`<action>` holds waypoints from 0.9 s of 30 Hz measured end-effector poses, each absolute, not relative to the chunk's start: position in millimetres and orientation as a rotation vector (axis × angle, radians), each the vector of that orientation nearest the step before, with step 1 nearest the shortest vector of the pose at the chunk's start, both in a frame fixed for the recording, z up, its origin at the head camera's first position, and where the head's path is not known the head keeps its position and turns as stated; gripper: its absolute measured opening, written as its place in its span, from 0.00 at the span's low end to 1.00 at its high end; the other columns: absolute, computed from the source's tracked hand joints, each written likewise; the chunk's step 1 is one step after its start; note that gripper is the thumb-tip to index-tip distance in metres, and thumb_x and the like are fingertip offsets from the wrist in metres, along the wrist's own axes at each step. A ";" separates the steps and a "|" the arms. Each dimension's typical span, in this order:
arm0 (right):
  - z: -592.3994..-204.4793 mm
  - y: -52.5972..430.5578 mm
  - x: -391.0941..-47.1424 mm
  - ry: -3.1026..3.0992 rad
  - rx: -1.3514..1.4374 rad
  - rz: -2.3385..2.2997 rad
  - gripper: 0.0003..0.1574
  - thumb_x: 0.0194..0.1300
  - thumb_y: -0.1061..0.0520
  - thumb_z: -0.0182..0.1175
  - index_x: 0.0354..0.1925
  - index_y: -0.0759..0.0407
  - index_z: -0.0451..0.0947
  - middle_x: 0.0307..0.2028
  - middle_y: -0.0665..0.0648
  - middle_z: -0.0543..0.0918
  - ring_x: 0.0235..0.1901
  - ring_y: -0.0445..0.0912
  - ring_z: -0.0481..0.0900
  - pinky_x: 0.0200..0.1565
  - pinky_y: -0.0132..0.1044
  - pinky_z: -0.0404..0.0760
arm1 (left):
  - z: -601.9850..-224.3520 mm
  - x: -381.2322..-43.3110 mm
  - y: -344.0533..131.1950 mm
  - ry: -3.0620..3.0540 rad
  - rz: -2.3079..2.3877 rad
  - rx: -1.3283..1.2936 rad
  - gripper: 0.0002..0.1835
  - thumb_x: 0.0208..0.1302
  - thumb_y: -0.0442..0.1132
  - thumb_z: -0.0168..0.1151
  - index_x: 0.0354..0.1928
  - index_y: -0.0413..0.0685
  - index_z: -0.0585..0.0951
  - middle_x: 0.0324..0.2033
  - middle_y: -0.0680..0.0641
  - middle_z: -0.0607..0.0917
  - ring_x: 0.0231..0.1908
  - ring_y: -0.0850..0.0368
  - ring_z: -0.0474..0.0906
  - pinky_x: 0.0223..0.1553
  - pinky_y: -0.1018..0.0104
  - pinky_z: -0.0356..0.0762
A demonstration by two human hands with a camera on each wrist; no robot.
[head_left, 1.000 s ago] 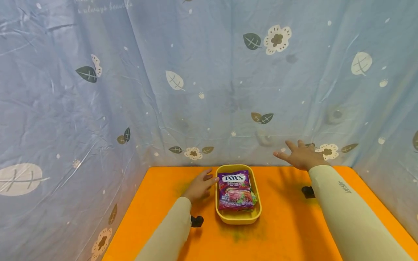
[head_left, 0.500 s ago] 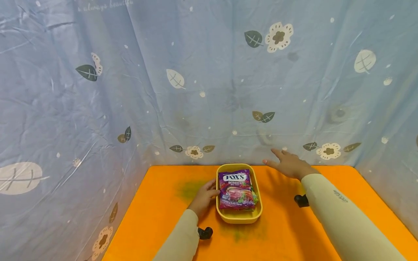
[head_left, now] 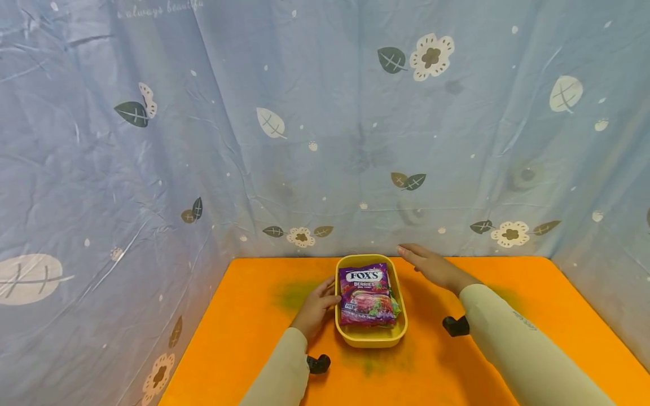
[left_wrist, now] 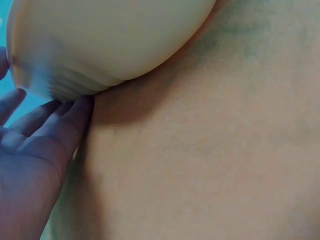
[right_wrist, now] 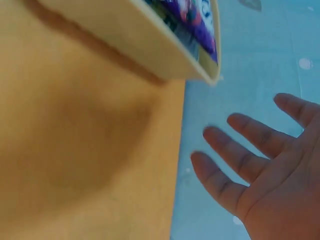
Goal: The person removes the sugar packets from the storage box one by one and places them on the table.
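A yellow plastic tub (head_left: 370, 343) stands on the orange tabletop. Inside lies a purple candy bag (head_left: 367, 296) printed "FOX'S BERRIES", with green wrapping peeking out at its right side. My left hand (head_left: 315, 309) is at the tub's left side; in the left wrist view its nearly straight fingers (left_wrist: 65, 122) touch the outer wall (left_wrist: 115, 40), and the thumb is by the rim. To the right of the tub's far end hovers my right hand (head_left: 431, 268), holding nothing. The right wrist view shows its fingers (right_wrist: 235, 155) spread, apart from the tub wall (right_wrist: 125, 35).
A blue curtain (head_left: 325, 158) with leaf and flower prints hangs behind the table and along both sides. Greenish stains mark the orange tabletop (head_left: 244, 338). Black wrist-camera mounts (head_left: 319, 364) jut from both sleeves.
My left hand has moved in to the tub's left side and touches it. My right hand has moved left and lower, toward the tub. The tub and candy bag stay in place.
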State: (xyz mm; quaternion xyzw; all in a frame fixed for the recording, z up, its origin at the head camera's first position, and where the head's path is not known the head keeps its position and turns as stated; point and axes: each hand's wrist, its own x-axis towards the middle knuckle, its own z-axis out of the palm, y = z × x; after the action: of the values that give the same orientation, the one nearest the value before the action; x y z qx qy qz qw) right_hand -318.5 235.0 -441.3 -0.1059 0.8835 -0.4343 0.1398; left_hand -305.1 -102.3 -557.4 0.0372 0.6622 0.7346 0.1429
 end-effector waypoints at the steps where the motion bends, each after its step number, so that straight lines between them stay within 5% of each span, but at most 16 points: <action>1: -441.4 232.4 -317.9 2.525 -0.301 -1.286 0.61 0.79 0.18 0.41 0.88 0.57 0.50 0.80 0.73 0.60 0.71 0.74 0.68 0.69 0.75 0.65 | -557.3 -304.8 -102.3 1.902 2.124 0.105 0.40 0.76 0.39 0.68 0.85 0.45 0.64 0.76 0.37 0.73 0.66 0.39 0.79 0.66 0.48 0.78; 5: -441.6 223.3 -316.8 2.444 -0.273 -1.376 0.59 0.81 0.19 0.39 0.87 0.58 0.52 0.75 0.75 0.68 0.62 0.70 0.79 0.64 0.70 0.75 | -556.5 -303.3 -102.4 1.890 2.135 0.110 0.39 0.77 0.39 0.66 0.85 0.45 0.64 0.76 0.36 0.73 0.67 0.38 0.78 0.67 0.47 0.77; 11: -446.4 214.7 -315.4 2.394 -0.259 -1.443 0.57 0.80 0.18 0.38 0.85 0.56 0.60 0.72 0.72 0.72 0.59 0.66 0.80 0.65 0.68 0.75 | -555.7 -302.1 -102.4 1.881 2.137 0.118 0.38 0.78 0.39 0.66 0.86 0.47 0.64 0.77 0.38 0.71 0.69 0.38 0.76 0.67 0.47 0.77; 22: -454.8 197.9 -310.3 2.342 -0.264 -1.461 0.58 0.79 0.17 0.39 0.80 0.59 0.65 0.68 0.64 0.76 0.64 0.64 0.75 0.68 0.69 0.70 | -555.3 -302.4 -101.6 1.876 2.150 0.125 0.39 0.78 0.39 0.66 0.86 0.46 0.63 0.78 0.37 0.71 0.68 0.38 0.77 0.67 0.47 0.77; 27: -458.7 186.1 -308.4 2.371 -0.321 -1.447 0.55 0.80 0.20 0.43 0.85 0.55 0.60 0.74 0.63 0.71 0.70 0.67 0.70 0.71 0.74 0.63 | -554.4 -302.6 -101.9 1.873 2.151 0.135 0.39 0.79 0.39 0.64 0.86 0.46 0.62 0.78 0.37 0.70 0.69 0.38 0.77 0.68 0.47 0.77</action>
State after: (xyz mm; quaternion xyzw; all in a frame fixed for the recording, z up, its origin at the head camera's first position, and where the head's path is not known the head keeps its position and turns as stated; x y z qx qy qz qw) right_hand -308.4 186.1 -458.7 -0.1131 0.8353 -0.5098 0.1720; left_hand -302.6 -101.9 -554.4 0.0468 0.6493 0.7456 0.1426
